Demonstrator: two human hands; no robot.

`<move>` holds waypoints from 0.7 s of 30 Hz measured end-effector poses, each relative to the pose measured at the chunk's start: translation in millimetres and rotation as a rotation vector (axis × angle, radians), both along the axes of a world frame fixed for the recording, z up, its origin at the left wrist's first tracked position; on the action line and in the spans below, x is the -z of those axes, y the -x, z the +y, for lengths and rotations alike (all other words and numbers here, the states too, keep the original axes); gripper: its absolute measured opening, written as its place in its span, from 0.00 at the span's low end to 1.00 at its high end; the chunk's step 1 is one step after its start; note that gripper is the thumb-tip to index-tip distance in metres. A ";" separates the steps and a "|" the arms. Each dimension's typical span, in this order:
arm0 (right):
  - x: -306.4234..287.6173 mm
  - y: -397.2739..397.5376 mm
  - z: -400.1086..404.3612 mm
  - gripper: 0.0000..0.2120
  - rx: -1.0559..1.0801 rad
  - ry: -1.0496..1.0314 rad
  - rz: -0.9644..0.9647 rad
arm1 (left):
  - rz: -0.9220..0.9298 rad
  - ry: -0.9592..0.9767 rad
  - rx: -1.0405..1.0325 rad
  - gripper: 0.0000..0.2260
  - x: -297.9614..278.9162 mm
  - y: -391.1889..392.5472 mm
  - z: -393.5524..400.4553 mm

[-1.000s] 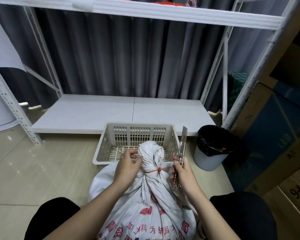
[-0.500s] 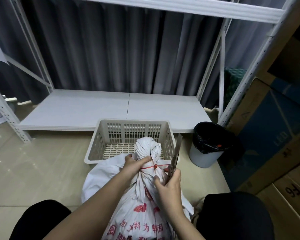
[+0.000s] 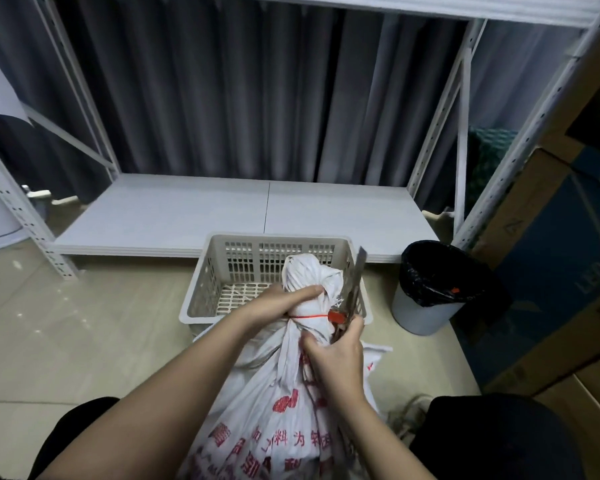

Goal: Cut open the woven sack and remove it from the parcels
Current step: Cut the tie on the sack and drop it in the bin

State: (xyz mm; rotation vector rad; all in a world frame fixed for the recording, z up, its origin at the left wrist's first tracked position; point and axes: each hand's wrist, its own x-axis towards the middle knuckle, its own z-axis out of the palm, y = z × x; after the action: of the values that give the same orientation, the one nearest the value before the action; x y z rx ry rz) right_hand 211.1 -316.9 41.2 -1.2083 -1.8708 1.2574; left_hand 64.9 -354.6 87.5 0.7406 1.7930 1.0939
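**Both hands at the tied neck of the sack**

Head view. The white woven sack [image 3: 291, 403], printed with red characters, stands on the floor between the person's knees, its top gathered into a bunched neck cinched by a red tie [image 3: 309, 316] with a small red tag at its right end. The left hand [image 3: 284, 301] wraps the neck just above the tie, fingers curled over the bunched cloth and gripping it. The right hand [image 3: 340, 358] sits just below and to the right of the tie, fingers folded around the handle of a utility knife [image 3: 355, 285]. The metal blade body rises upward and slightly right from the fist, running alongside the sack's neck, with its lower part just beside the red tag; whether the edge touches the tie cannot be told. The parcels inside are hidden by the sack.

Directly behind the sack sits a pale perforated plastic basket [image 3: 219, 271] on the beige tiled floor [image 3: 66, 323]. To its right stands a small grey bin [image 3: 426, 306] lined with a black bag. Beyond them is the low white board of a metal shelving rack [image 3: 194, 216], its perforated uprights rising at both sides, with a dark grey curtain [image 3: 239, 98] hanging behind. Cardboard boxes [image 3: 555, 271], one with a blue printed face, are stacked along the right edge.
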 end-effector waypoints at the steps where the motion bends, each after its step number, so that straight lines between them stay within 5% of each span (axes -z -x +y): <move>1: -1.0 0.9 5.3 0.26 -0.032 0.038 0.056 | -0.085 -0.045 0.028 0.30 1.3 2.4 -2.9; 9: -3.6 0.9 21.1 0.35 -0.241 0.148 0.233 | -0.128 -0.230 -0.301 0.09 14.9 -9.8 -4.6; 14: 3.9 -4.9 15.9 0.16 0.064 0.311 0.500 | -0.173 -0.209 -0.429 0.10 25.3 -14.9 -2.2; 17: 1.0 -21.5 9.0 0.14 0.244 0.113 0.470 | -0.163 -0.215 -0.428 0.09 25.3 -18.7 -4.2; 21: 0.9 -45.1 -12.4 0.14 0.123 -0.107 0.405 | -0.163 -0.245 -0.461 0.11 25.0 -20.6 -6.7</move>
State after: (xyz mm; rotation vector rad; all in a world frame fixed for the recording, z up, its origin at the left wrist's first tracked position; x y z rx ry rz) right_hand 256.2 -329.3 40.3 -0.9154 -1.5249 1.2127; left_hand 85.4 -361.4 62.5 0.3651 1.7506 1.6509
